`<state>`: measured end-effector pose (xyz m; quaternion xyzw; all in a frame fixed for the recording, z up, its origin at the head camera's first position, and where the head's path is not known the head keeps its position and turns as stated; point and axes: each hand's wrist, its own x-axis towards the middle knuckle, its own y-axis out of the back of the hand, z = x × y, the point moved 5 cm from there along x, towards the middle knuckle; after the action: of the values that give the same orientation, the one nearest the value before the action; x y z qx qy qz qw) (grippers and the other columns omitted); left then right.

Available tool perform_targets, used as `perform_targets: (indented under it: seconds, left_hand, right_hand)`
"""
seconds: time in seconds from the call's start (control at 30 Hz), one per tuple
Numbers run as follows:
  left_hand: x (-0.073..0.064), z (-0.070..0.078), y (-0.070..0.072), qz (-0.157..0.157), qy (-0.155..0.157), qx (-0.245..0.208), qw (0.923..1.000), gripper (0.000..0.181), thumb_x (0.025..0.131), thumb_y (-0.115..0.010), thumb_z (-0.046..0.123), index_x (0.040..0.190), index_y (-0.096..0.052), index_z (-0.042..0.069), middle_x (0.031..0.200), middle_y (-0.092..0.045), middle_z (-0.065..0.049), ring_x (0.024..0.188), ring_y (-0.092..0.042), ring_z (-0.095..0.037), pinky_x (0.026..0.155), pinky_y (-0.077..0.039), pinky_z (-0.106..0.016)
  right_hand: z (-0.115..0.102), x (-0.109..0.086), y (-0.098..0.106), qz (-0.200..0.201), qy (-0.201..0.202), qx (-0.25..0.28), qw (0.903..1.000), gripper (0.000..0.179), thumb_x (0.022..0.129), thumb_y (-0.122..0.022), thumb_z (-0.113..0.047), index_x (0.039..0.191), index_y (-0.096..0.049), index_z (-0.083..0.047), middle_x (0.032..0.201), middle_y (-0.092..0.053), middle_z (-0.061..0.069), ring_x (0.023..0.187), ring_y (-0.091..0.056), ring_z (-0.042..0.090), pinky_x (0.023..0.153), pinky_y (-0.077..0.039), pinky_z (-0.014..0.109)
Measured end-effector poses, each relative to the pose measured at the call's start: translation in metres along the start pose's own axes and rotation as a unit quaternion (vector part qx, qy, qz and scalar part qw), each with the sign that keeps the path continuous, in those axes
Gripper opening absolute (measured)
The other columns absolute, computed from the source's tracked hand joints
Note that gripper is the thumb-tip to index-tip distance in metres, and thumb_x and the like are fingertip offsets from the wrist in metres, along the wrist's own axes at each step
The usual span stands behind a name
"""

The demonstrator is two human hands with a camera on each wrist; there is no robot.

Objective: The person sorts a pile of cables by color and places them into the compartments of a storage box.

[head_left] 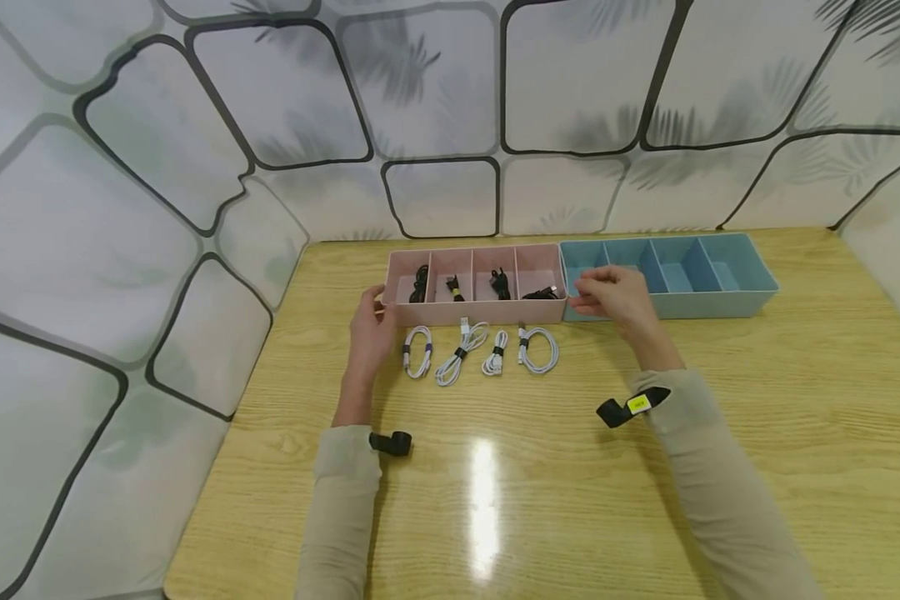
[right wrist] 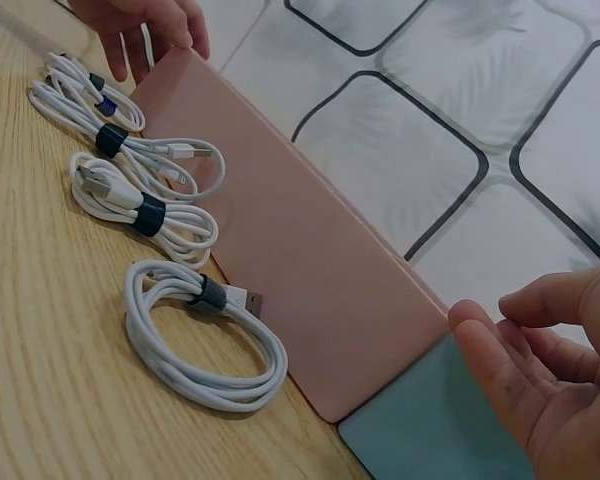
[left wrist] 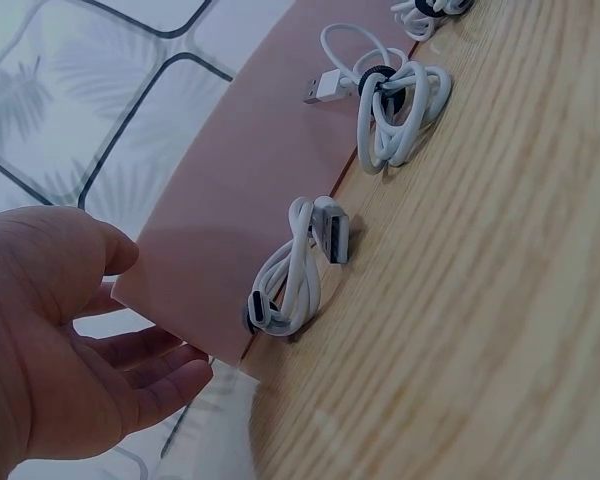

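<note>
The pale pink, four-compartment, plastic-looking box [head_left: 480, 313] sat near the far edge of the light wooden surface [head_left: 555, 500], in its left half, its long axis running along that edge. It lay between the two hands: the left hand [head_left: 373, 329] was nearer, touching its left end, the thumb by the front corner and the fingers loosely spread at the end wall, that grip partly open and closed around nothing. The right hand [head_left: 618, 296] hung by the box's right end, fingers softly bent, thumb close to them, that grip with nothing visible in it; I couldn't tell whether a fingertip brushed the corner. Bundled black cables [head_left: 500, 285] lay in the pink compartments. Four coiled white cables [head_left: 497, 353] with dark ties made a row just before its front wall. A light blue, four-compartment box [head_left: 690, 306] adjoined it, towards the surface's far right corner.
</note>
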<state>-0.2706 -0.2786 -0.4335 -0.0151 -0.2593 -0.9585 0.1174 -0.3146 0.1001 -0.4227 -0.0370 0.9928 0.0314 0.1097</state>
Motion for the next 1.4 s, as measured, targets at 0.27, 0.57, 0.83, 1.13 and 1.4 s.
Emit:
perform_targets:
  seconds: [0.27, 0.57, 0.83, 1.13, 1.4]
  left_hand:
    - [0.001, 0.001, 0.0, 0.007, 0.002, 0.001, 1.0, 0.044, 0.103, -0.048, 0.014, 0.144, -0.043, 0.001, 0.13, -0.055, -0.027, 0.115, -0.058, -0.039, 0.096, -0.049, -0.049]
    - [0.001, 0.001, -0.001, 0.006, 0.004, 0.001, 1.0, 0.043, 0.103, -0.048, 0.013, 0.144, -0.044, 0.001, 0.13, -0.055, -0.027, 0.115, -0.058, -0.04, 0.096, -0.049, -0.049]
    - [-0.001, 0.003, 0.001, 0.007, 0.002, -0.003, 1.0, 0.045, 0.102, -0.048, 0.013, 0.145, -0.042, -0.001, 0.133, -0.053, -0.029, 0.117, -0.056, -0.041, 0.1, -0.046, -0.05]
    - [0.0, 0.002, -0.001, 0.006, 0.004, 0.0, 1.0, 0.044, 0.103, -0.048, 0.014, 0.145, -0.043, 0.001, 0.131, -0.054, -0.028, 0.115, -0.058, -0.041, 0.097, -0.049, -0.05]
    - [0.0, -0.001, -0.001, 0.007, 0.004, 0.003, 1.0, 0.044, 0.103, -0.047, 0.015, 0.145, -0.042, 0.002, 0.134, -0.053, -0.026, 0.118, -0.056, -0.038, 0.1, -0.047, -0.049]
  right_hand:
    - [0.006, -0.005, 0.0, -0.003, 0.032, 0.01, 0.9994, 0.029, 0.096, -0.063, -0.01, 0.12, -0.054, 0.005, 0.091, -0.067, 0.005, 0.071, -0.071, 0.009, 0.069, -0.06, 0.027]
    - [0.008, -0.012, 0.0, 0.003, 0.052, -0.002, 0.9987, 0.025, 0.095, -0.064, -0.012, 0.115, -0.057, 0.003, 0.084, -0.07, -0.005, 0.07, -0.07, 0.008, 0.072, -0.061, 0.037]
    - [0.013, -0.02, -0.002, 0.005, 0.05, 0.005, 0.9987, 0.036, 0.095, -0.064, -0.009, 0.121, -0.053, 0.014, 0.082, -0.07, -0.001, 0.067, -0.068, 0.007, 0.068, -0.061, 0.034]
    - [0.026, -0.024, -0.004, -0.039, 0.013, -0.032, 0.9986, 0.04, 0.096, -0.063, -0.011, 0.126, -0.051, 0.012, 0.089, -0.069, 0.0, 0.075, -0.07, 0.011, 0.068, -0.06, 0.031]
    - [0.038, -0.02, -0.014, -0.113, 0.013, -0.104, 0.988, 0.038, 0.095, -0.062, -0.007, 0.127, -0.054, 0.012, 0.093, -0.07, 0.013, 0.074, -0.072, 0.017, 0.063, -0.061, 0.037]
